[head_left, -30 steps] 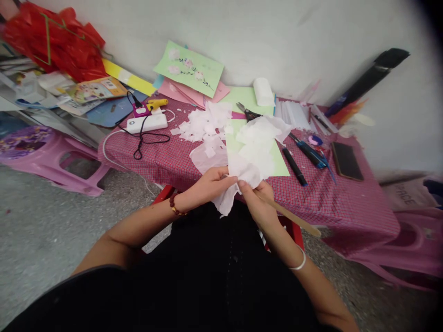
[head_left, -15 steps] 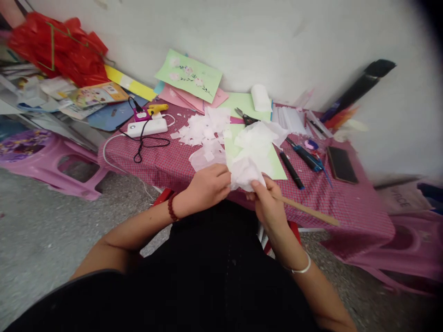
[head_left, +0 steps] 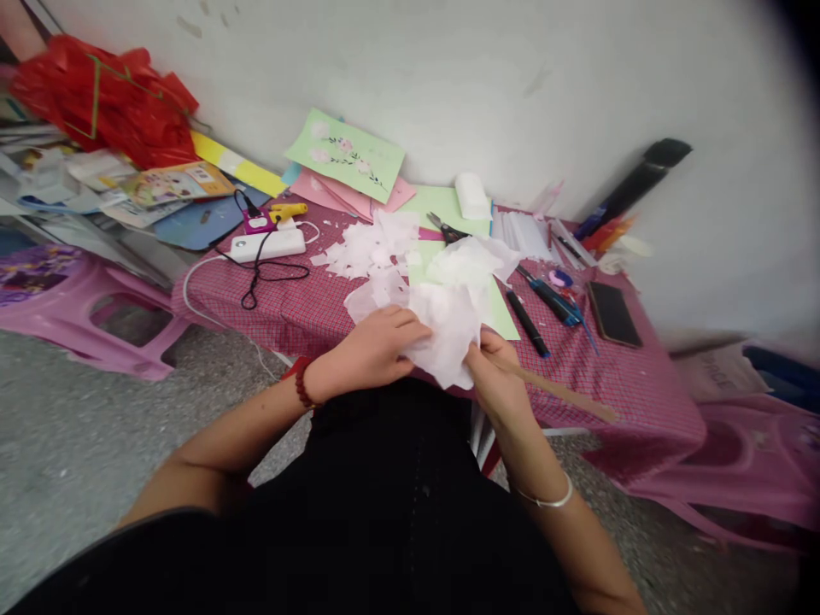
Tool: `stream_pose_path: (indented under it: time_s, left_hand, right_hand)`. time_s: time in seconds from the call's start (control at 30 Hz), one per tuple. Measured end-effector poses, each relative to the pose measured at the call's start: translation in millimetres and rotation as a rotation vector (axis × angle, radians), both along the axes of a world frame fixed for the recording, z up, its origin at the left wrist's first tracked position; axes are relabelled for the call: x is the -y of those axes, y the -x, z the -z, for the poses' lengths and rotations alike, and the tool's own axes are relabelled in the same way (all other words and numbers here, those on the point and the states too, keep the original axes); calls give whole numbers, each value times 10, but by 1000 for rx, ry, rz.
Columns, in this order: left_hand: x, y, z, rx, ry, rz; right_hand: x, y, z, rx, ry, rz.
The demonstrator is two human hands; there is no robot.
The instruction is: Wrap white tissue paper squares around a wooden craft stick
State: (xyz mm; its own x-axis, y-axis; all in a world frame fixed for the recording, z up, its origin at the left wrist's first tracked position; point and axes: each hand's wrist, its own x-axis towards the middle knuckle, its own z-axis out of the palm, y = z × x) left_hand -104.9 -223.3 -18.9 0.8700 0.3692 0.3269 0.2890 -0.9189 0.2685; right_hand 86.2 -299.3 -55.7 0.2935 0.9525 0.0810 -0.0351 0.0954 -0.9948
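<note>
A thin white sheet (head_left: pixel 447 329) is spread between my two hands at the table's front edge. My left hand (head_left: pixel 377 346) pinches its left side, thumb below and fingers above. At the sheet's right edge, my right hand (head_left: pixel 498 376) is closed on it and also holds a long tan strip (head_left: pixel 567 393) that points to the lower right. Beyond the hands, more thin white sheet (head_left: pixel 471 259) lies crumpled on green paper (head_left: pixel 506 314). Torn white pieces (head_left: pixel 368 248) are heaped to the left of it.
On the checked tablecloth (head_left: pixel 602 384) are scissors (head_left: pixel 447 229), a black marker (head_left: pixel 528 325), a blue-handled tool (head_left: pixel 556 299) and a dark phone (head_left: pixel 613 314). A white power strip (head_left: pixel 269 245) with a looped black cable lies left. A flower-painted green card (head_left: pixel 349 154) leans at the back.
The white sheet, bunched up before, is now opened out and hangs lower between my hands. My left hand has spread a little from its tighter pinch. The view has shifted slightly.
</note>
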Motion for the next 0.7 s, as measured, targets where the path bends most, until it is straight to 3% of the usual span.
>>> stream_pose_path:
  time_s: [0.13,0.2,0.27,0.4,0.7]
  left_hand:
    - [-14,14,-98,-115,544,382]
    - [22,-20,-103,-98,710,388]
    - [70,-71,-79,-54,796,256]
    - [122,-129,-22,6,786,21]
    - [14,-63,-101,34,651,-74]
  right_hand:
    - [37,21,-99,209,0,-37]
    - [59,45,-147,307,-10,-109]
    - [76,66,-172,370,-17,-189]
    - [89,55,-157,374,50,-199]
    - [67,37,-154,322,115,-94]
